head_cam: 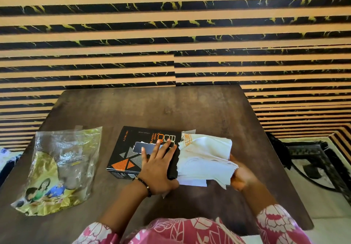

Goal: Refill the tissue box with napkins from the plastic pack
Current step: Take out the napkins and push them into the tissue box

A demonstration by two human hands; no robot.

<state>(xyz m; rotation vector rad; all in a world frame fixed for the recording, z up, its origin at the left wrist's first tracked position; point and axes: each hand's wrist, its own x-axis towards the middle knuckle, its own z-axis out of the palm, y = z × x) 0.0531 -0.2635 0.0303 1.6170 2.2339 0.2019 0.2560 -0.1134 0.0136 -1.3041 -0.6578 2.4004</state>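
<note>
While the left hand (158, 169) lies flat, bracing the tissue box (140, 152), the right hand (240, 175) clutches the napkins (206, 158) at its open end, ready for loading.

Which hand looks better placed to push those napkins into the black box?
The right hand: it already grips the napkin stack at the black box's open right end, while the left hand lies flat on top, steadying it.
</note>
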